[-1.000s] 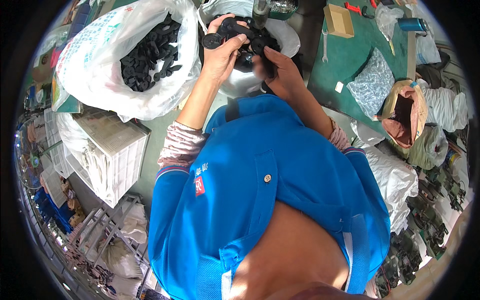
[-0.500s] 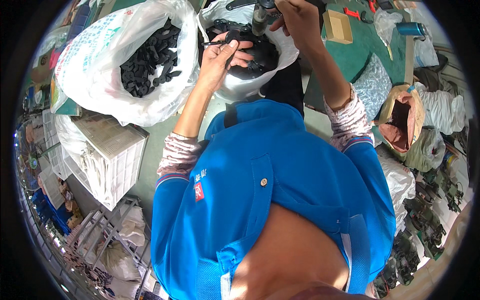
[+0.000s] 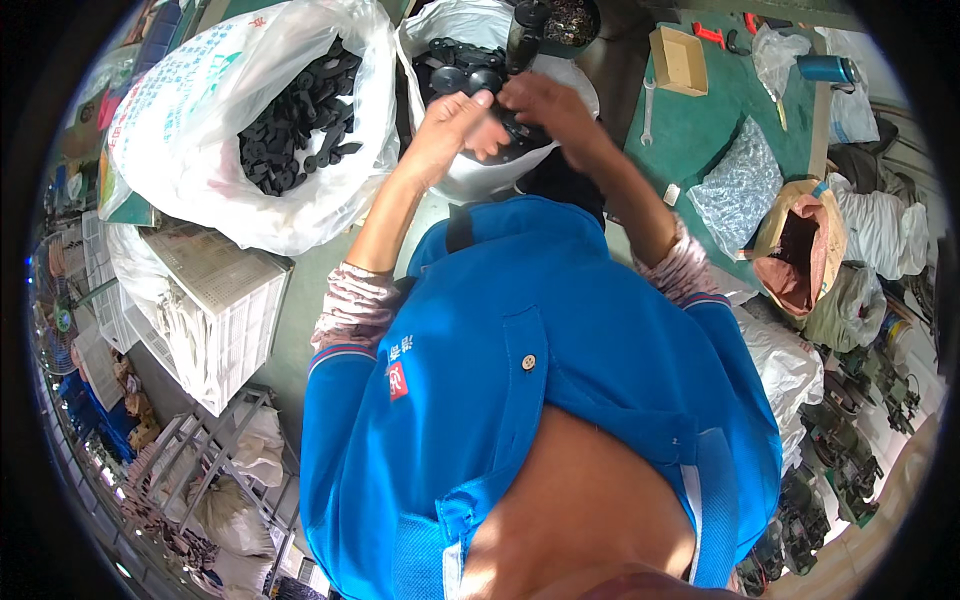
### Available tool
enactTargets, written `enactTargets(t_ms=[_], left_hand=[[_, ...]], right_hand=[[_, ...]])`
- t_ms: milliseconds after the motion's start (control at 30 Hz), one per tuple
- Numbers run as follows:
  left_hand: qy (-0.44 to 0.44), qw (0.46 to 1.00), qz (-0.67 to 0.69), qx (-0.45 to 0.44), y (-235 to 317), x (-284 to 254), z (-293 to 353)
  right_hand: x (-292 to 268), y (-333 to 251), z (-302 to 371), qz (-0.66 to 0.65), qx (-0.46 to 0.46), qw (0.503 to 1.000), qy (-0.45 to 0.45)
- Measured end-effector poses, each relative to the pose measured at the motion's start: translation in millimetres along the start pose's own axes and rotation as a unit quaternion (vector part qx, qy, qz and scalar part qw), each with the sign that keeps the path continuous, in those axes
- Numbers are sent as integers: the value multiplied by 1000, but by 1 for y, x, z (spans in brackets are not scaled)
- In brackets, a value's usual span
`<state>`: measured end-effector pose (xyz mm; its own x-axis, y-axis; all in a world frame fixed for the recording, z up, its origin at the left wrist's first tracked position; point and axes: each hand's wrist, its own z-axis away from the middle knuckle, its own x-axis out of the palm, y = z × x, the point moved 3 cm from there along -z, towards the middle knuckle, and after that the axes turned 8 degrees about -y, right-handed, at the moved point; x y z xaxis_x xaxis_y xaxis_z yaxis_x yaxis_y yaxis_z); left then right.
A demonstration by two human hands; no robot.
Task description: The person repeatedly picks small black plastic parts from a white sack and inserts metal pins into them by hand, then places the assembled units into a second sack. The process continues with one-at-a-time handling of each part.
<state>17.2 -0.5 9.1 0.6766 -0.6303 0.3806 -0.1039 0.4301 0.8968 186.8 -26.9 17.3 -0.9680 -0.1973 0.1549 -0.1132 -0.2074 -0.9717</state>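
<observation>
My left hand is closed, thumb and fingers pinching a black plastic part with round, disc-like ends. Close beside it, my right hand has its fingers bent in toward that part. Whatever its fingertips hold is too small or hidden to make out. Just beyond the hands stands a dark cylindrical tool, which neither hand grips. Both hands are over a white plastic bag with several black parts inside. To the left, a larger white bag gapes around a heap of black plastic pieces.
On the green table at right lie a wrench, a small cardboard box, a bubble-wrap bag and a blue cylinder. A dark bowl of small pieces sits at the back. A white crate stands at left.
My right hand has come down from the dark tool at the back to beside my left hand. The black part in my left hand has turned, and the wrench and bowl have come into view.
</observation>
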Motion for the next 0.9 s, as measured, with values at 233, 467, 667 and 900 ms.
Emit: enactTargets(t_ms=[233,467,667,900], left_hand=[[-76,987,127,-55,-7,6,8],[-296,920,230,-115,-2,32,20],[-271,908,294,-122,0,45,26],[-1,967,255,5,-7,-10,20]], right_hand=[[5,2,6,-209,-83,972,73],[10,-28,26,-150,-1,963,-223],[-5,-34,28,42,-1,987,-157],[-25,-102,-6,105,-152,980,77]])
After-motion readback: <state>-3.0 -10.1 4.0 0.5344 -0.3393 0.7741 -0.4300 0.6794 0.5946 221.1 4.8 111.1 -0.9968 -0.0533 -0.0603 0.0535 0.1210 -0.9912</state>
